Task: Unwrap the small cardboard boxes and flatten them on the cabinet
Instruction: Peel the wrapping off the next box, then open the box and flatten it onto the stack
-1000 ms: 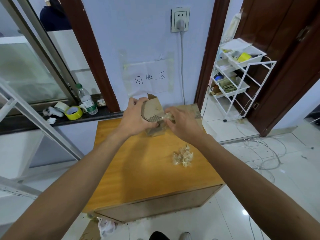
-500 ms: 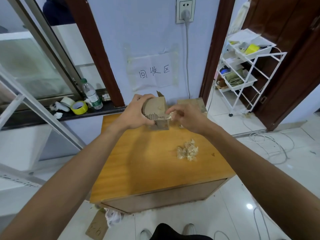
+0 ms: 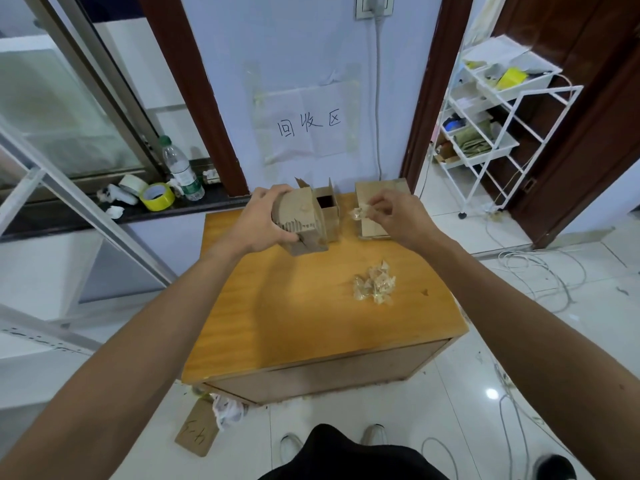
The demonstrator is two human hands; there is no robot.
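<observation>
From the head camera, the left hand (image 3: 263,223) grips a small cardboard box (image 3: 301,216) with fingers curled over its top and thumb underneath, holding it just above the back of the wooden cabinet (image 3: 294,323). Half a second ago both hands met at this box. Now the right hand (image 3: 394,213) has drawn off to the right, pinching a crumpled scrap of clear tape (image 3: 358,213) that is no longer attached to the cardboard.

That strip looks fully peeled, so this box is probably close to ready for collapsing. The scrap likely belongs with the pile of tape scraps (image 3: 374,284) on the cabinet top, nearer the person.

Just behind the held box stands a second open box (image 3: 329,211). A flattened cardboard piece (image 3: 384,188) lies at the back right, under the right hand.
</observation>
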